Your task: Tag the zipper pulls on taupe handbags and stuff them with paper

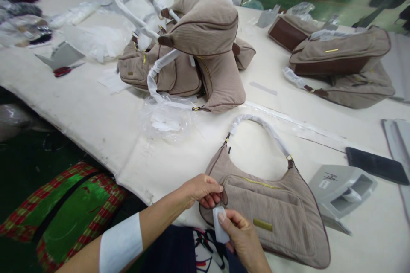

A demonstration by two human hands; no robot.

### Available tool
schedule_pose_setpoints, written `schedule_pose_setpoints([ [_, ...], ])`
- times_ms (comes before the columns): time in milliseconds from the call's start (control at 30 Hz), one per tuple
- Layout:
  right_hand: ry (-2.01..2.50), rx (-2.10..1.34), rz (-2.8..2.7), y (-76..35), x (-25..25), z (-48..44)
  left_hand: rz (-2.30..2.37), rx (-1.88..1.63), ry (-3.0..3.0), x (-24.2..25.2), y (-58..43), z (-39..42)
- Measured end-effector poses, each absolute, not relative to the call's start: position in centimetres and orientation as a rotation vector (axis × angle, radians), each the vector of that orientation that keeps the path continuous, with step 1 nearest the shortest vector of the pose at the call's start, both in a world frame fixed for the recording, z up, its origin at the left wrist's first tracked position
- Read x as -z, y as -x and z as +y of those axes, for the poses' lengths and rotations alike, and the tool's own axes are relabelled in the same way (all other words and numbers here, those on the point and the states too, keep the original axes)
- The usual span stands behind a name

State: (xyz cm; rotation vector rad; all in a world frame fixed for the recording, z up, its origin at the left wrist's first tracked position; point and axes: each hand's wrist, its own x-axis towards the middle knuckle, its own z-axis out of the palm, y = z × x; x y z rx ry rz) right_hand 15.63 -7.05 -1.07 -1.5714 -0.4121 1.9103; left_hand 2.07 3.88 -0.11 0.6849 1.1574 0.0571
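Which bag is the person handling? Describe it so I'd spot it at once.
On the white table, look to the near edge, where the left hand and right hand come together. Right there lies a beige handbag, its white-wrapped handle arching away from the person. Unlike the bags piled farther back, it lies flat by itself.
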Motion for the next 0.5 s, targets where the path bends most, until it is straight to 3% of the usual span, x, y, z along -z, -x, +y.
schedule_pose_setpoints([
  [500,1.573,-1.941,-0.28,-16.53,1.61,-6.98,1.191,-0.146,-0.633,0.51,-2.42,3.6],
])
